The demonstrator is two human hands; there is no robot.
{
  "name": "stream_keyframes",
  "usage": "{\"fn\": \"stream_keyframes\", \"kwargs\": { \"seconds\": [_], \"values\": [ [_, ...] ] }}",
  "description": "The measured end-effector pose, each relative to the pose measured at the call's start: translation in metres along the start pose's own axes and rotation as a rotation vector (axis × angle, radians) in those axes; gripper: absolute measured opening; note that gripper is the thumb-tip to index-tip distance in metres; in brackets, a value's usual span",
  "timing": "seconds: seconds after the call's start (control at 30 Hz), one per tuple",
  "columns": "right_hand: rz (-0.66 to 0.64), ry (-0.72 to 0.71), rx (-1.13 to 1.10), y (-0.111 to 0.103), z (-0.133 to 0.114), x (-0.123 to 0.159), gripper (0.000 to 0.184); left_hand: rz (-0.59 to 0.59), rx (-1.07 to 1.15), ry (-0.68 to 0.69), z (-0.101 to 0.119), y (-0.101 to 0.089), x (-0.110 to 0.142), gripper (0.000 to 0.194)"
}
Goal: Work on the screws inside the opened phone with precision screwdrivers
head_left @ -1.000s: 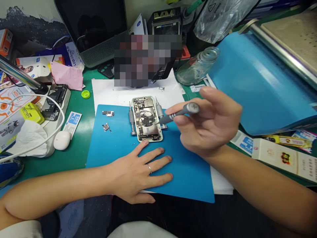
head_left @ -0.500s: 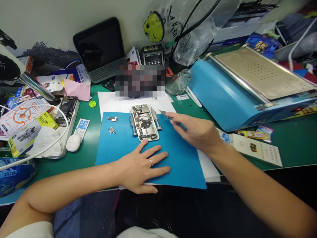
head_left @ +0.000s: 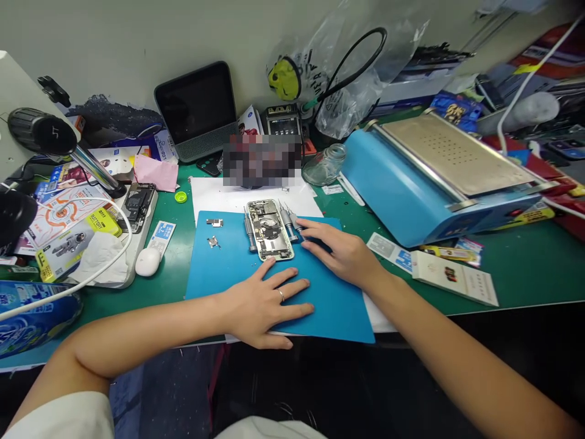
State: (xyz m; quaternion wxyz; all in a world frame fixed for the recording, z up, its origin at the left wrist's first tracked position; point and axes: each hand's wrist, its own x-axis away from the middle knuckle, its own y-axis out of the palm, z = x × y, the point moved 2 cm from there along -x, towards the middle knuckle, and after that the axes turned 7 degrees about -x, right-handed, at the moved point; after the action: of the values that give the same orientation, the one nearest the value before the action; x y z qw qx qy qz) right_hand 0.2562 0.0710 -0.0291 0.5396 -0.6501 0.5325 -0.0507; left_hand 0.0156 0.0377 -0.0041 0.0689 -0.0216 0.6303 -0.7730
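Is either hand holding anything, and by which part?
The right hand is at a screwdriver handle; gripping or not, I can't tell. The left hand holds nothing.

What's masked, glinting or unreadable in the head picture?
Head view: a pixelated block covers some of the white paper; same head view: bright streaks on the metal post; head view again: the open phone shows some parts too small to identify.
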Motion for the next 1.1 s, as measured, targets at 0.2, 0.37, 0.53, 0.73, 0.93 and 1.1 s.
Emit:
{"fn": "stream_keyframes", "kwargs": {
  "seconds": [0.2, 0.37, 0.53, 0.73, 0.93, 1.1],
  "values": [
    [-0.045, 0.053, -0.036, 0.0017, 0.0019, -0.0011, 0.036, 0.013, -0.022, 0.002, 0.0002, 0.0011, 0.0011, 0.068],
    [-0.084, 0.039, -0.092, -0.0003, 0.0022, -0.0043, 0.029, -0.01, -0.032, -0.003, 0.0009, 0.0004, -0.0002, 0.067],
    [-0.069, 0.062, -0.123, 0.0017, 0.0068, -0.0028, 0.024, -0.03, -0.037, -0.008, 0.0014, -0.0005, -0.0016, 0.067],
    [-0.061, 0.06, -0.123, 0.0027, 0.0061, -0.003, 0.023, -0.037, -0.042, -0.004, 0.0019, -0.001, -0.0011, 0.067],
    [-0.027, 0.035, -0.126, 0.0004, 0.0057, -0.0053, 0.019, -0.045, -0.038, -0.012, 0.0004, -0.0031, -0.0002, 0.067],
    [-0.027, 0.018, -0.12, -0.0013, 0.0027, -0.0044, 0.018, -0.048, -0.047, -0.007, 0.0002, -0.0022, -0.0002, 0.066]
  ]
}}
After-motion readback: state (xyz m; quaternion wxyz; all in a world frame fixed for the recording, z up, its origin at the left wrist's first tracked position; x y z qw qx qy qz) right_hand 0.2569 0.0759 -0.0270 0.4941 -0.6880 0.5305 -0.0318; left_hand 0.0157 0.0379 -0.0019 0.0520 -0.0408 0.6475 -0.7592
